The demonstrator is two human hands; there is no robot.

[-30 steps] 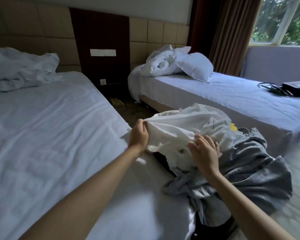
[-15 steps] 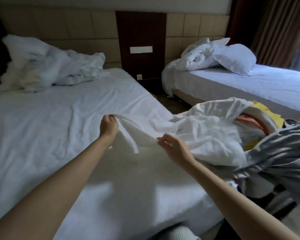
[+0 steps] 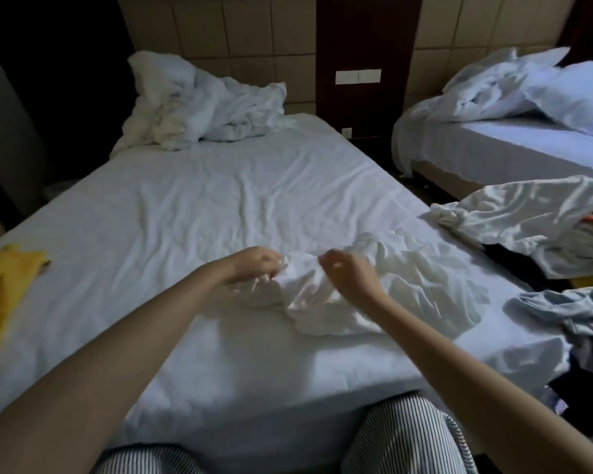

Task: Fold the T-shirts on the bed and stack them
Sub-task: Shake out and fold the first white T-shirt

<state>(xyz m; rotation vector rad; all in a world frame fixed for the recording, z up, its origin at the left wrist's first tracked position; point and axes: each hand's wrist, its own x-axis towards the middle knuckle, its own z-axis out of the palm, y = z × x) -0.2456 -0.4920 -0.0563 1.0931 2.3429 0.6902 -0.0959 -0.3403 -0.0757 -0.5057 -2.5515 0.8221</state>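
A crumpled white T-shirt lies on the near bed, towards its right side. My left hand pinches the shirt's bunched left end with curled fingers. Close beside it, my right hand grips the same bunched cloth. A pile of other garments hangs off the bed's right edge: a white shirt on top and a grey one below it. A yellow T-shirt lies at the bed's left edge.
A rumpled white duvet sits at the head of the near bed. A second bed with pillows stands to the right across a narrow gap. My striped trouser legs press against the bed's foot.
The white T-shirt has been pulled off the pile to the left and now lies on the bed. Both hands came closer together on it. The view swung left and down.
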